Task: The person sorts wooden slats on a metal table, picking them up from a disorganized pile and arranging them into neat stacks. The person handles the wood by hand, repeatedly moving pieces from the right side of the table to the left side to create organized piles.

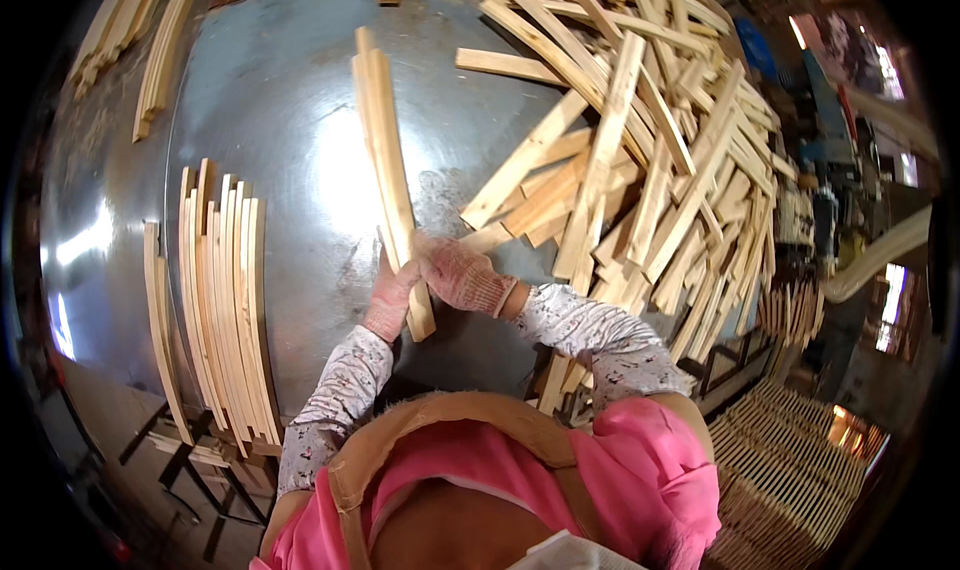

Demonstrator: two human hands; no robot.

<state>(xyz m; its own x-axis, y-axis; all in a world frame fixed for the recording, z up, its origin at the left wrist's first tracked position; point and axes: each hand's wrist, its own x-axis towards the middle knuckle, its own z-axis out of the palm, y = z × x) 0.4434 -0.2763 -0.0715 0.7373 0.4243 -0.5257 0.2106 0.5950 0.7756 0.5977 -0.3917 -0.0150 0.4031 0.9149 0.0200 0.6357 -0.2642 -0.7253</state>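
Observation:
Both my hands wear pinkish knit gloves and meet at the near end of a few pale wooden strips. The strips lie together lengthwise, pointing away from me over the metal table. My left hand is closed round them from the left, low down. From the right, my right hand closes on them just above, its fingers partly hidden. The strips' near end sticks out below my hands. Right of them, a big loose heap of wooden strips covers the table, crossing at many angles.
A row of wooden strips stands side by side at the left, with a thinner group beside it. More strips lie at the far left. Slatted wood stacks stand at the lower right, near machinery and a pale hose.

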